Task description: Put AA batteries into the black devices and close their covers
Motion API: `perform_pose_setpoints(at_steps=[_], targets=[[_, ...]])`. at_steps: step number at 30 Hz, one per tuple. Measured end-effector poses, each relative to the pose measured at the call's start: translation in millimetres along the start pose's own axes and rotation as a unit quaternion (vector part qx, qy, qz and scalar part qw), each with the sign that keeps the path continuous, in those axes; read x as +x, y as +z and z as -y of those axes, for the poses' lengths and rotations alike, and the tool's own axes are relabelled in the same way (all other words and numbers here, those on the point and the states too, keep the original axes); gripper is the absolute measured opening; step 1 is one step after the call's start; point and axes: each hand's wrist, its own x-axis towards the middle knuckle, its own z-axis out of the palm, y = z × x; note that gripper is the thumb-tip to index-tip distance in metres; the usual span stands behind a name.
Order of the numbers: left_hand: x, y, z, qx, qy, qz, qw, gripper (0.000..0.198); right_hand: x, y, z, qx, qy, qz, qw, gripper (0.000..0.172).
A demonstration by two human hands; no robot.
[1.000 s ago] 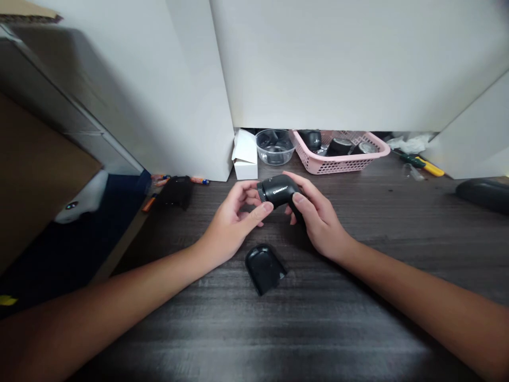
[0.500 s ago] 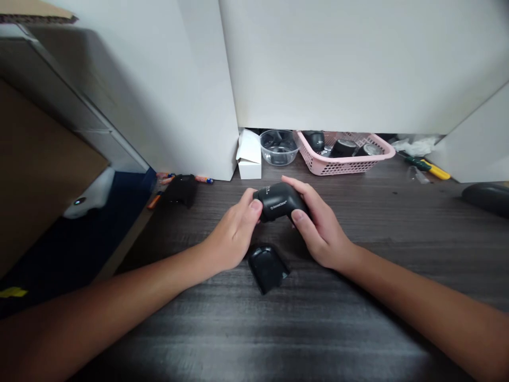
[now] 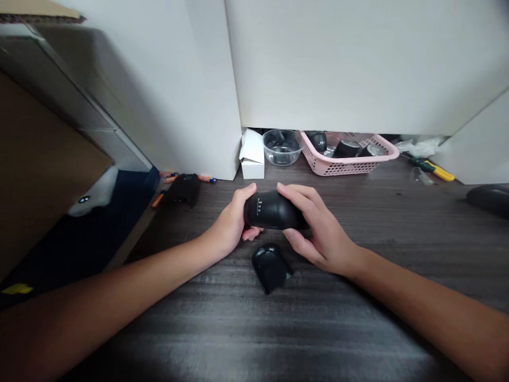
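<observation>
Between my two hands is a black handheld appliance (image 3: 274, 210) with a rounded, bent body and small white scale marks. My left hand (image 3: 234, 218) grips its left end, thumb along the top and fingers partly hidden beneath. Around the right end wraps my right hand (image 3: 318, 228), with fingers over the top and thumb at the near side. Just below, on the dark wood-grain table (image 3: 222, 329), lies a black curved plastic cover piece (image 3: 272, 268), touched by neither hand.
Along the back stand a white box (image 3: 253, 162), a clear round tub (image 3: 282, 151) and a pink basket (image 3: 338, 168) holding several black parts. A yellow-green handled tool (image 3: 435, 168) lies right of it. At left are a black part (image 3: 183, 189) and orange batteries (image 3: 207, 179).
The appliance has been turned in my hands, so its printed lettering is out of sight and the scale marks face me. My left thumb has shifted to the upper edge.
</observation>
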Motion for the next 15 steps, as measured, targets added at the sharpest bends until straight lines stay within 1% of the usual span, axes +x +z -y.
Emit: perform_pose_setpoints(at_steps=[5,9,11,13,15], targets=[[-2,-1.3,-5,-0.011,-0.033,-0.017,0.999,0.069,3,-9,-4,-0.097,-0.077,0.024,0.992,0.072],[-1,-0.9,-6,-0.026,-0.051,-0.007,0.998,0.069,4,-13,-5,-0.155,-0.120,0.040,0.980,0.068],[-1,-0.3,-4,-0.020,-0.048,-0.012,0.999,0.073,3,-12,-6,-0.146,-0.114,0.033,0.982,0.069],[0,0.2,-2,-0.002,-0.038,-0.021,0.999,0.079,2,-9,-7,-0.115,-0.091,0.024,0.989,0.073],[1,0.2,1,0.017,-0.019,-0.015,1.000,0.084,1,-7,-9,-0.085,-0.070,0.020,0.994,0.075]])
